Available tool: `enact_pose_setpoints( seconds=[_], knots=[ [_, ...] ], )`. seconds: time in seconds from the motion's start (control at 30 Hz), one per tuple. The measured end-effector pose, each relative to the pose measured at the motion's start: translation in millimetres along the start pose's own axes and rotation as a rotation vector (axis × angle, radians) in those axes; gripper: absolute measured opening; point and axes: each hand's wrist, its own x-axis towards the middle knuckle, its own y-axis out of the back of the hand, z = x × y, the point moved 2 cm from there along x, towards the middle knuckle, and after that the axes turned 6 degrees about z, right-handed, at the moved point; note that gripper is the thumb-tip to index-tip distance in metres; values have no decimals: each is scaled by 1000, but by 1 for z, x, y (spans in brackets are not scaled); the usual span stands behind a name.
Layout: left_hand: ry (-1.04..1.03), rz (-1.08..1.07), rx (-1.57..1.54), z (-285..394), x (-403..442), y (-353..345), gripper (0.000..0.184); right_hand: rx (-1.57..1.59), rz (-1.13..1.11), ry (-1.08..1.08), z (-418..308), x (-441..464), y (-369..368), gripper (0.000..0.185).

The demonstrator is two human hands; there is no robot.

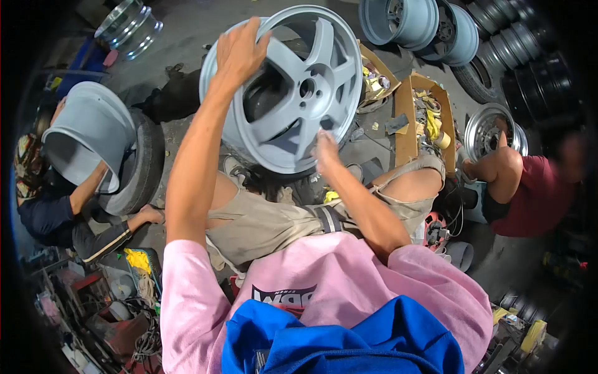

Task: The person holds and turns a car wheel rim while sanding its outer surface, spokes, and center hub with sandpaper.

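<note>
A grey five-spoke wheel rim [283,115] stands tilted between the knees, its spoked face toward the camera. My left hand [242,53] is closed over the rim's upper left edge. Lower down, my right hand [325,151] is at the front of the lower right spokes, its fingers bent together; blur hides whether anything is between them. Under the rim, part of a dark tire shows.
Cardboard boxes [406,118] of scraps and tape lie right of the rim. A person [47,206] handles a grey barrel rim [93,124] at left. Another person [529,187] sits at right by a shiny rim [489,134]. More rims [402,22] stand behind.
</note>
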Motion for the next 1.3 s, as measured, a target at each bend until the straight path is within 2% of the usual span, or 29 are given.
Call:
enact_pose_setpoints(
  seconds=[0.07, 0.1, 0.17, 0.2, 0.23, 0.3, 0.37, 0.43, 0.5, 0.53, 0.6, 0.63, 0.7, 0.73, 0.87, 0.93, 0.97, 1.03, 1.07, 1.1, 1.17, 1.2, 1.23, 1.27, 1.3],
  knots=[
    [-160, -98, 143, 3, 34, -21, 39, 79, -39, -93, 6, -33, -9, 21],
    [-156, -101, 134, 7, 41, -25, 39, 178, -64, -136, 9, -34, -13, 19],
    [-133, -94, -29, 11, 44, -30, 33, 118, -73, -114, -4, -38, -9, 19],
    [-207, 29, -87, 11, 43, -30, 27, 74, -95, -90, -5, -42, -9, 19],
    [-201, 14, -80, 16, 43, -24, 27, 73, -96, -108, -4, -39, -2, 19],
    [43, -81, -154, 19, 41, -10, 28, -200, -358, 164, -27, -26, 21, 22],
    [92, -38, -243, 9, 36, -7, 29, -814, -256, 751, -82, -21, 42, 24],
    [137, -10, -349, 1, 27, -11, 30, -894, -201, 1194, -130, -7, 48, 24],
    [281, 85, -402, -14, 19, -11, 35, -996, -231, 1368, -172, 1, 35, 30],
    [223, -76, -330, -24, 14, -6, 47, -988, -230, 1368, -186, 12, 26, 30],
    [266, -89, -337, -28, 4, -3, 50, -1081, -386, 1743, -203, 26, 0, 37],
    [317, -102, -355, -29, 0, 0, 54, -1073, -389, 1741, -211, 33, -10, 37],
    [326, -101, -374, -28, -6, 4, 54, -1586, -499, 1782, -214, 48, -28, 36],
    [317, -97, -364, -29, -8, 6, 53, -1604, -492, 1875, -214, 52, -32, 38],
    [300, -108, -353, -31, -16, 18, 52, -1586, -412, 1795, -185, 53, -40, 31],
    [302, -83, -359, -30, -18, 26, 48, -1240, -318, 1478, -179, 57, -44, 21],
    [294, -62, -367, -27, -18, 29, 44, -1239, -314, 1482, -184, 60, -41, 21],
    [259, 7, -368, -21, -22, 40, 38, -574, -720, 259, -197, 72, -24, 28],
    [231, 76, -369, -18, -23, 46, 32, -752, -731, 161, -201, 70, -9, 33],
    [220, 80, -378, -13, -23, 53, 32, -749, -721, 172, -199, 64, -1, 33],
    [295, 137, -542, 4, -32, 68, 26, -977, -647, 701, -194, 54, 16, 28],
    [250, 119, -574, 18, -35, 73, 24, -1085, -544, 1108, -198, 54, 15, 27],
    [188, 33, -586, 33, -40, 73, 23, -1086, -543, 1108, -202, 51, 8, 27],
    [123, -54, -597, 50, -47, 73, 22, -1117, -528, 1354, -208, 45, -2, 27],
    [149, -233, -617, 67, -58, 69, 17, -1139, -506, 1605, -212, 40, -14, 28]
  ],
)
